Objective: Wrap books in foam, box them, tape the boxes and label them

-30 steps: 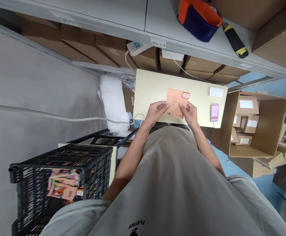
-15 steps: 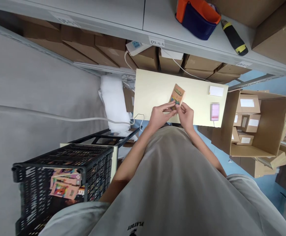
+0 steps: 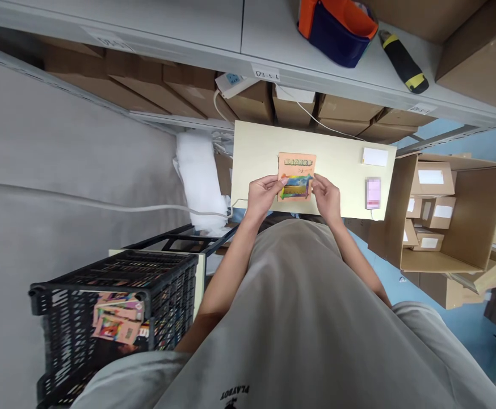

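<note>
An orange-pink booklet (image 3: 297,161) with a green-lettered title and a landscape picture is held over the pale tabletop (image 3: 341,170), its cover facing up toward me. My left hand (image 3: 263,197) grips its left edge, thumb on top and fingers partly hidden beneath. At the right edge, my right hand (image 3: 327,196) pinches the booklet between thumb and fingertips.
A white box (image 3: 374,157) and a phone (image 3: 373,193) with a cable lie on the table's right. A cardboard carton (image 3: 465,262) of small boxes stands beyond. Left, a black crate (image 3: 154,295) contains booklets. A shelf (image 3: 180,51) holds a black-yellow tool (image 3: 403,61).
The booklet has turned from a slanted, narrow view to lying squarely with its full cover showing. My hands have moved apart to its opposite edges.
</note>
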The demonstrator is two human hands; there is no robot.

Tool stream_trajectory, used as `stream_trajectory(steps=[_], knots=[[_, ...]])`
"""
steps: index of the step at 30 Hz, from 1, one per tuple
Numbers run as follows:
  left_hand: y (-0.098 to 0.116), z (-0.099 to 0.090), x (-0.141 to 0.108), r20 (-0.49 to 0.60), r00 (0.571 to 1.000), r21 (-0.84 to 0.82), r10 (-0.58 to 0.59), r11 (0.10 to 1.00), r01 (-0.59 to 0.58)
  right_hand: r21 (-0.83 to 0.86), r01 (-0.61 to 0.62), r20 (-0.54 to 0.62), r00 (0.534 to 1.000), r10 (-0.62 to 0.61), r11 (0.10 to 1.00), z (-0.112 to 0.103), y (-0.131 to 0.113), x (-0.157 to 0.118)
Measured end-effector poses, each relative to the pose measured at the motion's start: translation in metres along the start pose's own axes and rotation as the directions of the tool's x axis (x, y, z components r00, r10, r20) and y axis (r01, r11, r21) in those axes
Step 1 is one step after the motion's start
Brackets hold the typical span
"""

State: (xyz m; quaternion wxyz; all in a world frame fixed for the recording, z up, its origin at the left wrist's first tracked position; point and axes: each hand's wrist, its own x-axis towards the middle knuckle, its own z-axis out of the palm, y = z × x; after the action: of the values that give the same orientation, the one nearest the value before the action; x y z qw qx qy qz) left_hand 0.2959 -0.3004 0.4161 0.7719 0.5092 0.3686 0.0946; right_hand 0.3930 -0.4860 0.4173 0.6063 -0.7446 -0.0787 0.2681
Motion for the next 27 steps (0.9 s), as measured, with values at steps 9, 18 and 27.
stream_trajectory(steps=[9,18,27], knots=[[0.007,0.029,-0.031,0.167,0.942,0.255,0.291,0.91,-0.326,0.086,-0.019,0.01,1.0,0.019,0.996,0.031,-0.023,-0.018],[0.01,0.007,-0.01,0.108,0.986,0.185,0.125,0.972,-0.143,0.212,-0.081,0.11,0.992,0.058,0.974,0.003,-0.024,-0.008],[0.006,0.015,-0.02,-0.072,0.99,0.142,0.117,0.984,-0.106,-0.129,0.046,-0.061,0.997,-0.054,0.991,0.013,-0.021,-0.011]])
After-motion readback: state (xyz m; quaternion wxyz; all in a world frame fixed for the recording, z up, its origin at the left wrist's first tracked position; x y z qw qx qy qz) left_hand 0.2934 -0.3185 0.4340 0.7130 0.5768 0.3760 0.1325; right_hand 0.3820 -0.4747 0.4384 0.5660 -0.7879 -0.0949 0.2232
